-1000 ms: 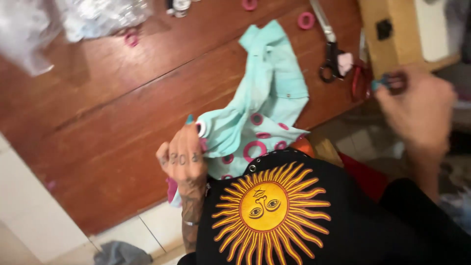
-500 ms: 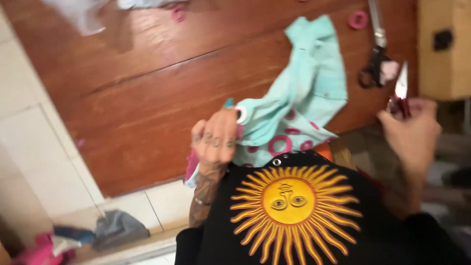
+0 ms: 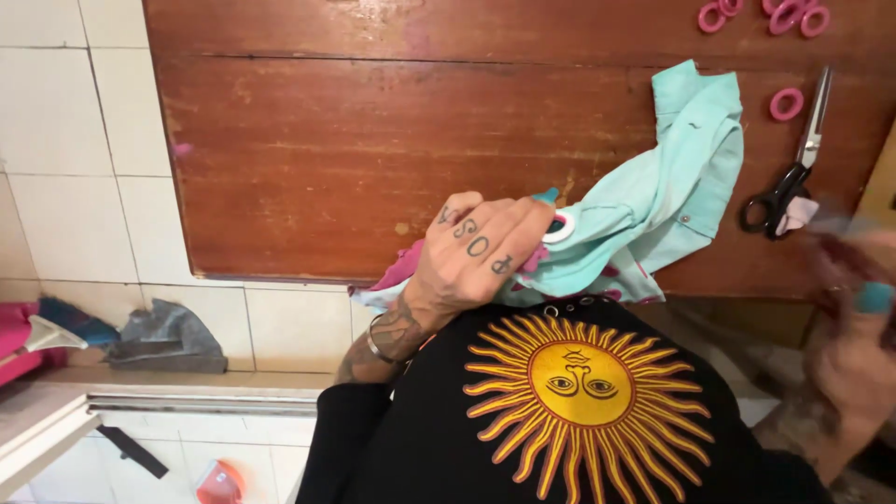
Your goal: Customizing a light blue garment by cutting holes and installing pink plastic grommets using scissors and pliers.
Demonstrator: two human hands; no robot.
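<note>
Crumpled mint cloth (image 3: 667,191), perhaps pink-ringed.

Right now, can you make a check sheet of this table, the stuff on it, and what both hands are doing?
Surface: brown wooden table, scuffed.
Job's things: mint cloth with a white ring at its edge.
Clutter: scissors; pink rings near the far edge.
Grippers: left hand presses the cloth; right hand blurred off the table, what it holds unclear.
Cables: nothing seen.
Surroundings: white floor tiles; grey rag.
</note>
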